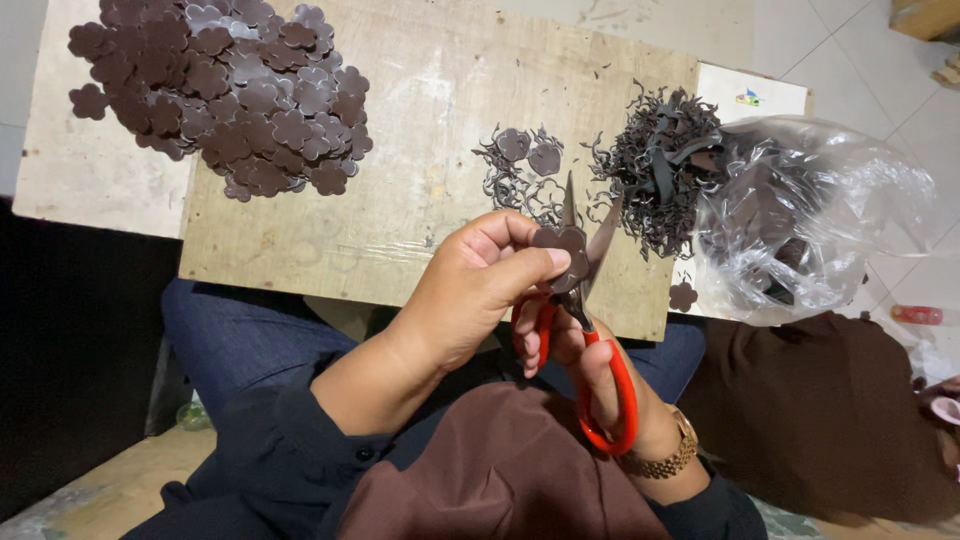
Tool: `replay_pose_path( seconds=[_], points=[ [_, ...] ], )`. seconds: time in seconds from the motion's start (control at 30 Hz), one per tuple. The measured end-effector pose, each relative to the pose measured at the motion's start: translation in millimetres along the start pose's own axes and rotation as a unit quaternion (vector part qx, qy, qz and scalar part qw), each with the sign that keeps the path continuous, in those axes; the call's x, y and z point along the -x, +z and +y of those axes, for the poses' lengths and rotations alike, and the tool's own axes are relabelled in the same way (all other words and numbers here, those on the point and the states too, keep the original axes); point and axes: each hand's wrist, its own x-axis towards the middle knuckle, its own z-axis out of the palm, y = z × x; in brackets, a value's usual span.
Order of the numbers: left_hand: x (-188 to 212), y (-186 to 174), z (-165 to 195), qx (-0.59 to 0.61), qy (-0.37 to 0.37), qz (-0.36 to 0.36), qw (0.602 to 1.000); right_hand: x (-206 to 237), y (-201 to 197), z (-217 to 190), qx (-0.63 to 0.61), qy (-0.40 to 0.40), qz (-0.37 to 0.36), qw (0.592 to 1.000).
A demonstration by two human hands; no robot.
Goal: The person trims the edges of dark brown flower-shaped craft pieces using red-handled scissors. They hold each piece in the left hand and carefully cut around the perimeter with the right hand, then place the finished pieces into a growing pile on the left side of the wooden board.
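Left hand (470, 290) pinches a brown flower cutout (562, 243) between thumb and fingers, holding it up over the near edge of the tabletop (420, 130). Thumb lies flat across the lower part of the cutout.

Right hand (580, 365) is in the red handles of the scissors (585, 300), fingers curled through the loops. Blades are spread apart, pointing away from the person, with the cutout sitting between them near the pivot. Gold watch (665, 458) on the right wrist.

Tabletop is a bare wood board, laid across the person's lap.
- Far left: big pile (225, 95) of finished brown flower shapes, overlapping, several layers deep.
- Centre, just past the scissor tips: two more flowers (530, 152) lying in thin curly trimmings.
- Right of that: dense heap of dark scraps (660, 165), strips and curls, touching the mouth of a clear plastic bag (820, 215).
- The bag hangs over the right edge of the tabletop, more dark material inside, can't tell exactly what.
- One single flower (683, 296) lies near the front right corner, just beside the bag.

Person sits behind the board, dark sleeves, brown cloth (500, 470) over the lap. More brown cloth on the floor to the right, under the bag. Tiled floor (860, 60) beyond the tabletop.
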Motion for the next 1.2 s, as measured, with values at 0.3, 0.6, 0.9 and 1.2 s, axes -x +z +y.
replay_pose_path(
  seconds=[0.3, 0.6, 0.9, 1.2],
  points=[
    [0, 1, -2, -0.02, 0.033, 0.005, 0.999, -6, -4, 9, -0.007, -0.012, 0.009, 1.0],
    [-7, -7, -15, -0.037, 0.078, 0.021, 0.996, -9, -4, 19, 0.022, -0.022, 0.056, 0.998],
    [-12, -15, -21, -0.028, 0.09, 0.023, 0.995, -6, -3, 12, 0.002, -0.009, 0.046, 0.999],
    [-10, -18, -13, -0.041, 0.089, 0.021, 0.995, -2, -8, 11, -0.022, 0.034, 0.046, 0.998]
  ],
)
